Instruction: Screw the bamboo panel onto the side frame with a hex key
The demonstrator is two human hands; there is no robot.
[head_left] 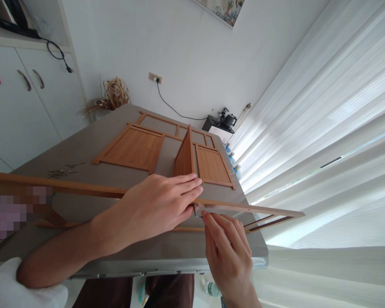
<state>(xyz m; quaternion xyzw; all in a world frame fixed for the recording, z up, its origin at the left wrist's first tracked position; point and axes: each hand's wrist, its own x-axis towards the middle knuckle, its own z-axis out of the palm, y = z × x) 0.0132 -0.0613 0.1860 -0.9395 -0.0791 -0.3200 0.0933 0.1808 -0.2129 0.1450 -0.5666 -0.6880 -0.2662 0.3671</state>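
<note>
Your wooden frame (231, 206) stands on its edge along the near side of the smooth grey-brown counter (83, 147). Its long axis goes from left to right, with one end pointing right. Your right hand (229, 244) has its grip closed to a fingertip pinch on the hex key (196, 212). This key is thin bent metal, its short arm pointing up to the rail underside. Your left hand (160, 201) lies over the frame, its fingers straight and close together; whether its grip closes below, I cannot tell. At these fingertips, an upright panel (184, 154) points away from you. Beyond it, two flat panels (133, 147) of brown wood with fine grain rest between slim straight bars. Thin metal screws (59, 173) lie in a loose pile at left.
</note>
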